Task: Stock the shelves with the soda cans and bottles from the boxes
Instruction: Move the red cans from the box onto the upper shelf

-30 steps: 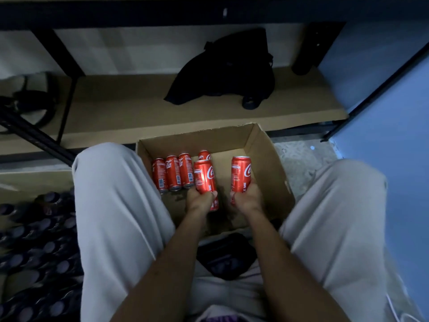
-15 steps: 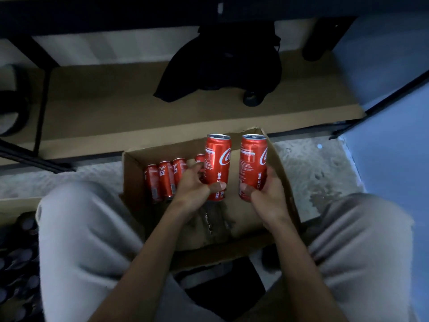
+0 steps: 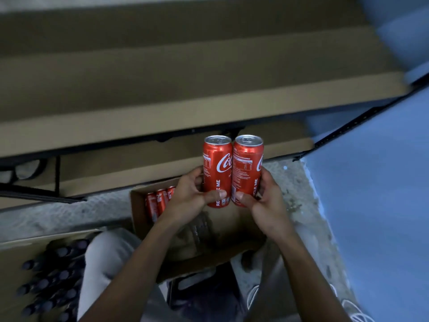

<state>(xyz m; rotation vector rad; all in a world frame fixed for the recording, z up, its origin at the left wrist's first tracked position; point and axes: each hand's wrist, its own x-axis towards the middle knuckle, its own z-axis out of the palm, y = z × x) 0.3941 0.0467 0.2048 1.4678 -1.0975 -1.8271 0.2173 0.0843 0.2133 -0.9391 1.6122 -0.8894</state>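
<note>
My left hand (image 3: 190,198) grips a tall red soda can (image 3: 217,168) upright, and my right hand (image 3: 264,201) grips a second red can (image 3: 247,168) pressed against it. Both cans are lifted above the open cardboard box (image 3: 139,205) on the floor, in front of the brown shelf boards (image 3: 185,108). Three more red cans (image 3: 160,201) stand along the box's far left wall, partly hidden by my left wrist.
A second box with several dark bottles (image 3: 51,280) sits at the lower left. A lower shelf board (image 3: 116,168) lies behind the can box. A blue wall (image 3: 371,182) and a black shelf post (image 3: 348,129) close off the right. Grey concrete floor (image 3: 301,205) shows beside the box.
Both hands have lifted their cans up out of the box and brought them together. The view has risen, so upper shelf boards now fill the top and the black bag is gone from sight.
</note>
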